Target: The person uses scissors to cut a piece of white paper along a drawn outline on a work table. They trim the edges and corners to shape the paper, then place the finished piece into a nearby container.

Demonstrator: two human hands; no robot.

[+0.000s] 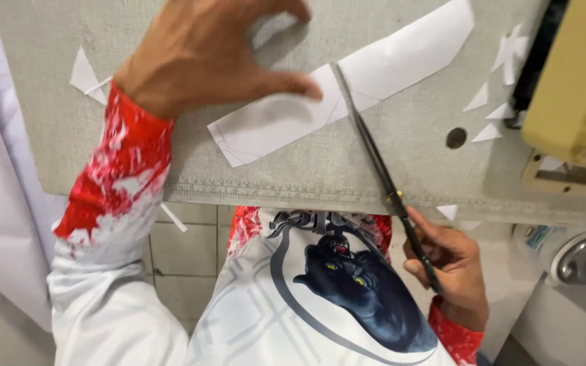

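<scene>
Left hand (205, 54), fingers spread, presses white paper strip (347, 88) flat on grey desk (69, 122); right hand (449, 268) grips scissors (381, 176) (blades closed along the strip's pencilled line), scraps nearby

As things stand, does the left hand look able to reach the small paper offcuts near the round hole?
Probably yes: the left hand rests on the paper strip; only the scissors lie between it and the offcuts.

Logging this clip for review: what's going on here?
A person is cutting a white paper strip on a grey table. The left hand presses the strip down, thumb beside the cut line. The right hand works long black scissors, blades reaching across the strip. Small white paper offcuts lie near a cream sewing machine.
</scene>
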